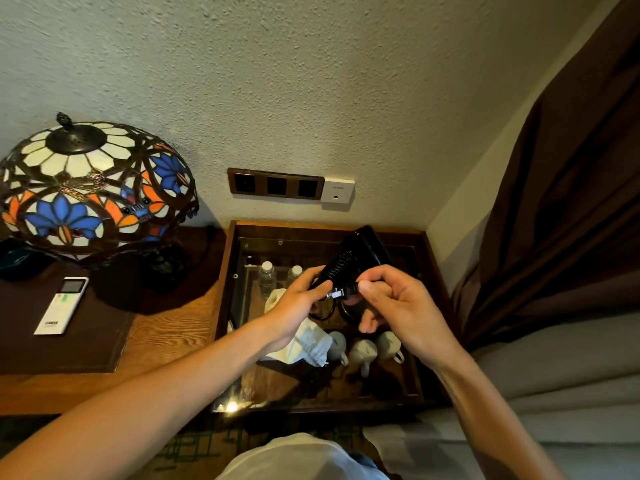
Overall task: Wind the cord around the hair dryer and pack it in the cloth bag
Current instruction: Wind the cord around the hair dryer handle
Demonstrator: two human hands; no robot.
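Arms: two bare forearms, no sleeves | wrists: no watch or jewellery | left hand (297,304) | right hand (398,306) | torso: pale garment

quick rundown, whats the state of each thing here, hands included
black hair dryer: held up over the tray, cord coiled around its handle
plug: loose, pinched by the right hand
left hand: gripping the dryer handle
right hand: closed on the plug
white cloth bag: lying crumpled in the wooden tray, nothing packed yet
stained-glass lamp: upright, seemingly unlit
white mugs: tipped on their sides
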